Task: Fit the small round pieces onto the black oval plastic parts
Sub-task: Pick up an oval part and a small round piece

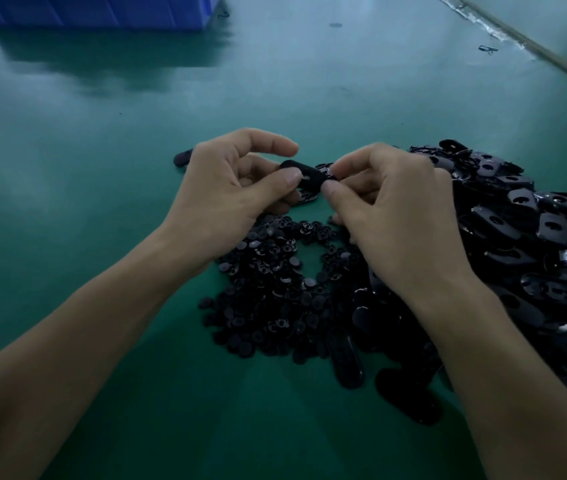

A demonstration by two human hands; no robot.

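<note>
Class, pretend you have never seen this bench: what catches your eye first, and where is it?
At the centre, the left hand and right hand pinch one black oval part between them. Below them lies a scatter of small round pieces, and a big heap of oval parts fills the right side.

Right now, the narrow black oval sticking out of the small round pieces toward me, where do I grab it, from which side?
Pinch the oval part across its narrow width near its near end, coming from above on your side. It lies flat on the green mat, long axis pointing toward you; that end is clear while small round pieces crowd its far end.
</note>
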